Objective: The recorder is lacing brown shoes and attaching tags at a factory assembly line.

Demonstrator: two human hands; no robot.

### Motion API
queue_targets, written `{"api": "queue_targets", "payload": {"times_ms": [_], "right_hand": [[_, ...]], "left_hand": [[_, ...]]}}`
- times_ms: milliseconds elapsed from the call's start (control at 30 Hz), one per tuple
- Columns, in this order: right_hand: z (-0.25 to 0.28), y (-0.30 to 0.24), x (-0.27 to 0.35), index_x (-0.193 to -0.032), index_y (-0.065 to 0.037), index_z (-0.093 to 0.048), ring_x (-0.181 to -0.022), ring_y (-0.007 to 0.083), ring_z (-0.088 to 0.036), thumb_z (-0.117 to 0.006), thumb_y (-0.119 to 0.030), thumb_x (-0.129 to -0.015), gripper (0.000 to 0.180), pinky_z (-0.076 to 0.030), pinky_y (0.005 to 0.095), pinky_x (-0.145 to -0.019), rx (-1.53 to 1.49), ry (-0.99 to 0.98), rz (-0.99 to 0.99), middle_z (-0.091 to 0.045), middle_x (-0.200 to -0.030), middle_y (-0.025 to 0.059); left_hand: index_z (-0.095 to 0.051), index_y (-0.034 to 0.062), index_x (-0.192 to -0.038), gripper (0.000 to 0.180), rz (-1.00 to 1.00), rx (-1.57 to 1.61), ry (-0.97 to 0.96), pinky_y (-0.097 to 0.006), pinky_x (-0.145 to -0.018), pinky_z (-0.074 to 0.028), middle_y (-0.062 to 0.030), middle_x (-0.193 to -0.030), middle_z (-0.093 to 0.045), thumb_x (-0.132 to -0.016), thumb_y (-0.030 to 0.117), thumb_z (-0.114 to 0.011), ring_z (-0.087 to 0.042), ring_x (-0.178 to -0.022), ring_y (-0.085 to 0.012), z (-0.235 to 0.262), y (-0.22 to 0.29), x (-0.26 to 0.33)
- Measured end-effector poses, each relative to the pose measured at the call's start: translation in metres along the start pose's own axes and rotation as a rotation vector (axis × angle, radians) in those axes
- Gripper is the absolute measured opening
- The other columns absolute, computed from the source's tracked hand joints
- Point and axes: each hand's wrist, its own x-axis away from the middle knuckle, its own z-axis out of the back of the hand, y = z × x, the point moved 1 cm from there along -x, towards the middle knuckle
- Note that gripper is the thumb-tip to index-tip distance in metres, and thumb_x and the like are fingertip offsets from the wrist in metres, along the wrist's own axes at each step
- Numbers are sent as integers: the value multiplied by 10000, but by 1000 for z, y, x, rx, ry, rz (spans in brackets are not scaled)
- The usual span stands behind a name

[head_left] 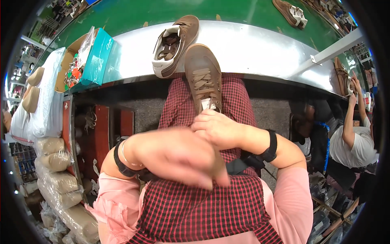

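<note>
A brown lace-up sneaker (202, 69) lies over my lap, toe pointing away and resting against the bench edge. My right hand (215, 128) is closed on it at the tongue and collar, where a white label shows. Nearer my body, my left hand (178, 154) is smeared by motion and crosses the heel end; its fingers cannot be made out. The sneaker's heel is mostly hidden behind my hands. Just left of its toe, a second brown sneaker (185, 30) with a white heel stands on the metal bench edge (252, 44).
A teal box (99, 57) of small colourful items stands on the bench at left. Beyond runs a green belt (231, 10) with another shoe (290, 13). Wrapped shoe forms (61, 183) are stacked left. A metal post (337, 51) and a co-worker (353, 138) handling a shoe are at right.
</note>
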Motion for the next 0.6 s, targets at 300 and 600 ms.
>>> {"api": "queue_targets", "payload": {"times_ms": [300,600], "right_hand": [[22,-31,5,-708,-72,-548,-711,188,-552,-600,-157,-635,123,-455,295,-593,219,223,84,-504,-721,39],[52,13,24,-755,-36,-615,-703,253,-602,-684,-29,-729,74,-499,333,-646,-141,548,-409,-619,-764,85]], "left_hand": [[-657,8,-943,346,952,668,801,-247,-428,-363,31,-584,-520,-953,325,-518,-426,-463,-75,6,-114,71],[-608,92,-780,171,316,-1168,251,-379,-779,-462,-64,-941,-589,-692,190,-716,-570,-925,-268,-7,-65,27]]}}
